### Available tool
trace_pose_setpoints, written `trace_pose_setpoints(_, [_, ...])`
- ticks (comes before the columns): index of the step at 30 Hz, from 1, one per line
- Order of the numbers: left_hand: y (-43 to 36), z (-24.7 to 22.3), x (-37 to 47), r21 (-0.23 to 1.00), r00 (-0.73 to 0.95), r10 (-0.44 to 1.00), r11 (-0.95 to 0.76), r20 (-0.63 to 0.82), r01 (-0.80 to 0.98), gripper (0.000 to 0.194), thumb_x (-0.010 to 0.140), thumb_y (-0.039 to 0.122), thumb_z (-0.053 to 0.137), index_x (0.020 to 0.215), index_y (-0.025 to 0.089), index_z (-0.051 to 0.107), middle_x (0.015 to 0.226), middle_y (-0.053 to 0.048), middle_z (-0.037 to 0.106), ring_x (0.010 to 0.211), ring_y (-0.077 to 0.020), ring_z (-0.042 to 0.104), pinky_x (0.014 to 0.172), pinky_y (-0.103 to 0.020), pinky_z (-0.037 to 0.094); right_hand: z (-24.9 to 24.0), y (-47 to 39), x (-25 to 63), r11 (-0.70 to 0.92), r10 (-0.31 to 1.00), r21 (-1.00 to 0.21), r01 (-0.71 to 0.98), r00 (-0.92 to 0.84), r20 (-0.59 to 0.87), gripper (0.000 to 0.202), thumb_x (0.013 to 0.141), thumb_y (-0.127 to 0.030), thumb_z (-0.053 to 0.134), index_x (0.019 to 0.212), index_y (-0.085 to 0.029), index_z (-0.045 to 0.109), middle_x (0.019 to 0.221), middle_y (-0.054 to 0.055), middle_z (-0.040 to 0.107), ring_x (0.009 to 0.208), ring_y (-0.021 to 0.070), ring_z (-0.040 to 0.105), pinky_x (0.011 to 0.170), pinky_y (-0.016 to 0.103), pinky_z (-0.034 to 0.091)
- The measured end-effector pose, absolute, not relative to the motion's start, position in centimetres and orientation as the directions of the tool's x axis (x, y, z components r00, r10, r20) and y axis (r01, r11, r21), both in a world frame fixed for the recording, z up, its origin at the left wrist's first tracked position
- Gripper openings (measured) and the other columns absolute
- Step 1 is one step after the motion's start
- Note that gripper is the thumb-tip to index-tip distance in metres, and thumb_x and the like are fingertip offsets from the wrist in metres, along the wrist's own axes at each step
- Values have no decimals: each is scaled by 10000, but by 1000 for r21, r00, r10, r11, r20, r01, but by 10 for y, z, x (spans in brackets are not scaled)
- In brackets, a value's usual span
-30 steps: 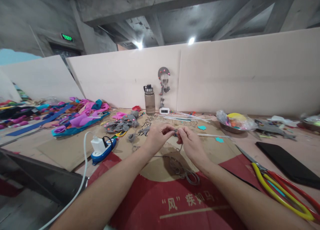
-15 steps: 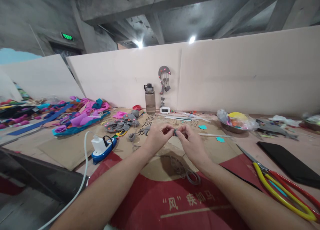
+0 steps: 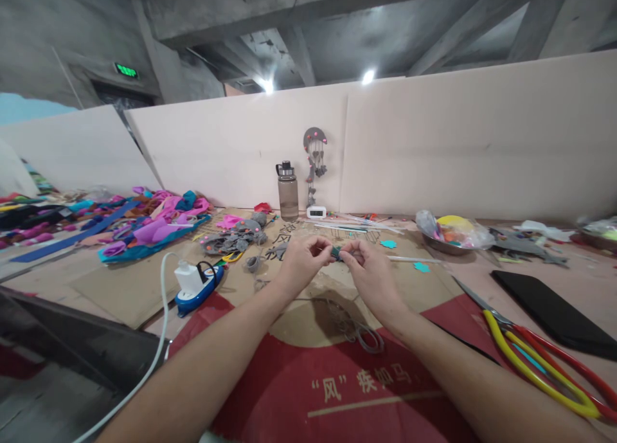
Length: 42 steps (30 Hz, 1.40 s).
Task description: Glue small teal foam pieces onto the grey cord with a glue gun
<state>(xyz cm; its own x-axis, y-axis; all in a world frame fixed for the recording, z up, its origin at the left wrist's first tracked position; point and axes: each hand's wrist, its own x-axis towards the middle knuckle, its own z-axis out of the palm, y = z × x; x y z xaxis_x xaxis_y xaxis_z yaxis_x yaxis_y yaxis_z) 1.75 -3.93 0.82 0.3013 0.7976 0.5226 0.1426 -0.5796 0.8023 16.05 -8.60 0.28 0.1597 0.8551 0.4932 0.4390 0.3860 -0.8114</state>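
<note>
Between both hands, above the cardboard, is a small dark green piece [image 3: 336, 253], perhaps felt; its exact shape is too small to make out. My left hand [image 3: 304, 262] pinches its left side with thumb and forefinger. The fingertips of my right hand [image 3: 367, 271] are closed on its right side. Below the hands a loose grey cord [image 3: 359, 334] lies coiled on the red and brown cardboard [image 3: 270, 391]. A grey moon-shaped hanging ornament [image 3: 315, 136] with pink dots and dangling hearts is against the back board.
Left are a blue power strip [image 3: 197, 294] and a pile of grey felt pieces [image 3: 234, 238]. A bottle [image 3: 288, 195] and a small white clock [image 3: 316, 213] stand behind. Right lie scissors [image 3: 518, 346], a black phone [image 3: 554, 311], turquoise cutouts [image 3: 421, 267] and a metal bowl [image 3: 450, 245].
More of the dark green piece shows between my fingertips, which have moved slightly apart. The whole view has shifted a little.
</note>
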Motion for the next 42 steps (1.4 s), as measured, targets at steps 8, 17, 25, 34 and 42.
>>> trace_pose_setpoints(8, [-40,9,18,877,307,844,-478,440,56,226,775,365,615,779,140,599,671,-33,670,627,-157,677,601,-255,556,6,-89,161,353,845,-768,534,171,508,225,849,-375,476,740,-202,569,649,-3,580,601,151,493,578,274,340])
trace_pose_setpoints(17, [-40,9,17,891,340,845,-452,412,44,235,776,370,610,791,136,602,610,-22,648,560,-130,644,554,-235,536,6,-89,162,352,830,-731,585,165,532,238,845,-395,484,731,-204,567,653,10,602,593,160,506,566,278,333])
trace_pose_setpoints(25, [-38,9,16,921,382,853,-389,356,12,221,781,352,598,779,131,586,566,-12,621,466,-86,564,474,-199,482,7,-90,162,346,832,-717,605,155,533,215,848,-387,492,760,-208,572,680,19,620,617,169,534,592,288,357])
trace_pose_setpoints(34, [-32,6,14,947,436,848,-320,302,-34,267,766,403,598,791,137,593,545,0,606,412,-57,482,422,-171,388,6,-90,162,345,835,-712,612,147,531,206,845,-379,500,768,-204,577,695,27,641,620,168,567,600,283,385])
trace_pose_setpoints(42, [-36,9,14,947,456,837,-318,303,-45,239,765,378,600,786,140,588,543,6,590,416,-56,459,428,-176,369,4,-87,163,325,844,-725,607,159,512,195,828,-373,532,745,-202,575,676,11,641,611,160,581,581,263,385])
